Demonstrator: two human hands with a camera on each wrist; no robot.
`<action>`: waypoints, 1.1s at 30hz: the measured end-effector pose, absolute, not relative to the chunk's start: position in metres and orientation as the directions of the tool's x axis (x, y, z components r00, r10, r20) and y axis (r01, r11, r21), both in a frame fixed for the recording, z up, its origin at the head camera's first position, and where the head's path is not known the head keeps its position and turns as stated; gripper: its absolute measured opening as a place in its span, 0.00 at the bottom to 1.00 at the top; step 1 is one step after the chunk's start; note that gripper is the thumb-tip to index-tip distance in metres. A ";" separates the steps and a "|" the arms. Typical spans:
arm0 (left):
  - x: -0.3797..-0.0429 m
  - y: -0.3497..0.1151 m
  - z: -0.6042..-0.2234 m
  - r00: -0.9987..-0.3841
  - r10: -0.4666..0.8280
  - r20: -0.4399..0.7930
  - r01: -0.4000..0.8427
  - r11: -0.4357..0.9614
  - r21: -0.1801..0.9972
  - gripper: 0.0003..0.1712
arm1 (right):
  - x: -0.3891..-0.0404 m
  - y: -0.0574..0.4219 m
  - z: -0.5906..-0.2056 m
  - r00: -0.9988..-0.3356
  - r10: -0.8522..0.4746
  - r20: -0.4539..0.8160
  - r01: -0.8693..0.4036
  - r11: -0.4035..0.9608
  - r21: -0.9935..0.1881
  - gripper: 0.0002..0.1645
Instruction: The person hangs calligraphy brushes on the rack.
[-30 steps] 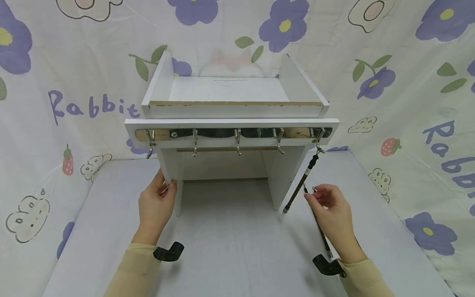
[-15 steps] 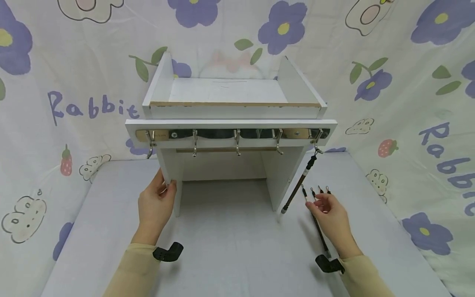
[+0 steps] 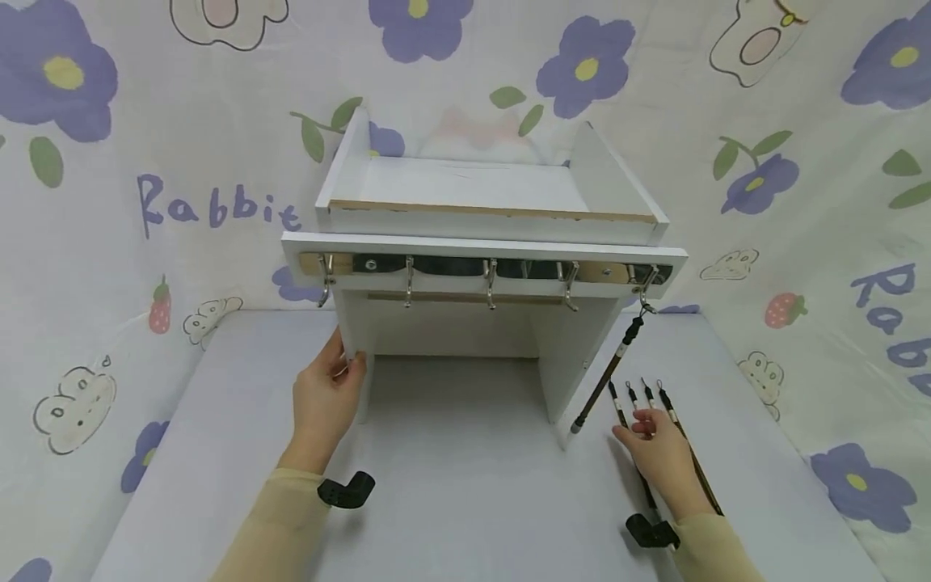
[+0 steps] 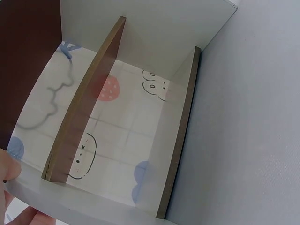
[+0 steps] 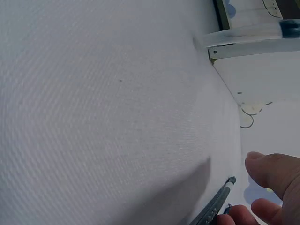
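Note:
My left hand [image 3: 323, 408] grips the left side panel of a white wooden rack [image 3: 483, 250], thumb on one face and fingers on the other. The left wrist view shows the thumb and fingertips at the panel's edge [image 4: 93, 201]. A calligraphy brush [image 3: 609, 372] hangs by its loop from the rightmost metal hook [image 3: 646, 287], tip down. Several more brushes [image 3: 676, 424] lie side by side on the table to the right. Over them is my right hand [image 3: 658, 453], thumb apart from the fingers. In the right wrist view one brush [image 5: 218, 199] lies just below the fingers.
The other hooks [image 3: 490, 283] along the rack's front rail carry nothing. The rack's upper tray [image 3: 473, 182] stands against a flowered cloth backdrop [image 3: 451, 81]. A white cloth covers the table [image 3: 465, 501].
My right hand has drawn back toward me along the lying brushes, uncovering their looped ends. The head view has shifted slightly. My left hand keeps its grip on the panel.

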State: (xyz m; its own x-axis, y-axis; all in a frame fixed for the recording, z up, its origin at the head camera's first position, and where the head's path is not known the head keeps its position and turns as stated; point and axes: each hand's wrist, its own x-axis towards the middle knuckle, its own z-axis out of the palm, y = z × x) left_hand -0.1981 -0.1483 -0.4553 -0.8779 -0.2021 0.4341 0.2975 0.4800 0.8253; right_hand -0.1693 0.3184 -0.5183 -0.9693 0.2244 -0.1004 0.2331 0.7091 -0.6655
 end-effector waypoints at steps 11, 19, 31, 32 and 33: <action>-0.200 -0.144 -0.455 -0.891 -0.201 0.407 0.274 0.477 0.835 0.29 | -0.171 0.323 -0.533 -0.967 0.238 -0.091 0.244 0.761 -0.601 0.27; -0.199 -0.147 -0.455 -0.870 -0.213 0.446 0.300 0.489 0.819 0.29 | -0.177 0.322 -0.537 -0.972 0.229 -0.050 0.217 0.797 -0.564 0.24; -0.200 -0.149 -0.459 -0.861 -0.209 0.464 0.315 0.496 0.809 0.29 | -0.178 0.317 -0.534 -0.970 0.244 -0.019 0.215 0.813 -0.542 0.19; -0.200 -0.148 -0.459 -0.861 -0.208 0.465 0.316 0.497 0.808 0.29 | -0.178 0.317 -0.535 -0.969 0.248 -0.020 0.219 0.813 -0.539 0.19; -0.201 -0.148 -0.458 -0.861 -0.206 0.465 0.318 0.496 0.808 0.29 | -0.178 0.317 -0.535 -0.969 0.248 -0.020 0.219 0.813 -0.540 0.19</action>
State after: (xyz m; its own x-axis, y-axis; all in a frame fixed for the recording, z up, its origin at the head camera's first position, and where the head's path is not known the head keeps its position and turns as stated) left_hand -0.2006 -0.1481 -0.4580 -0.8609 -0.2057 0.4653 0.3183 0.4958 0.8080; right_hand -0.1777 0.3173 -0.5350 -0.9685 0.2482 -0.0196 0.2193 0.8129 -0.5396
